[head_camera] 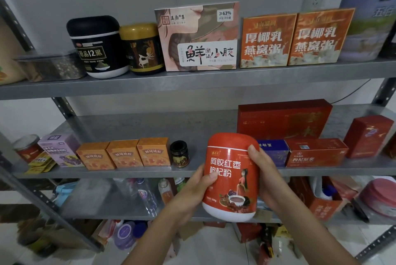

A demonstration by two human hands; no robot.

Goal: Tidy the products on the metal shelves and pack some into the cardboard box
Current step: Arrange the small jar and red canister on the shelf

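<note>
A red canister (231,177) is held in the air by both hands, just in front of the edge of the middle shelf (139,127). Its long axis is kept nearly upright, with the red cap on top and the white base below, and the label is turned towards the camera. It is gripped from the left by the left hand (192,189), thumb laid over the edge of the label, and from the right by the right hand (267,179), thumb pressed near the cap. The fingers of both hands are curled round its back and are mostly hidden.

A bare stretch of shelf is seen directly behind the canister, bounded by a small dark jar (179,153) to the canister's left and a blue box (274,152) to its right. A short push forward would probably be enough to stand it there. The hands are equally near, as both are on it. No packing box can be picked out with certainty.

On the canister "阿胶红枣枸杞粉" and "500g" can be read. Right of it, "枸杞原浆" is printed on a long red box (315,153). Above and left of it, "原品12黑" is seen on a black tub (98,47). Above it, "≥63%" is marked on a pink box (197,36), and up to its right "厚椰乳燕窝粥" on two orange boxes (295,38).
</note>
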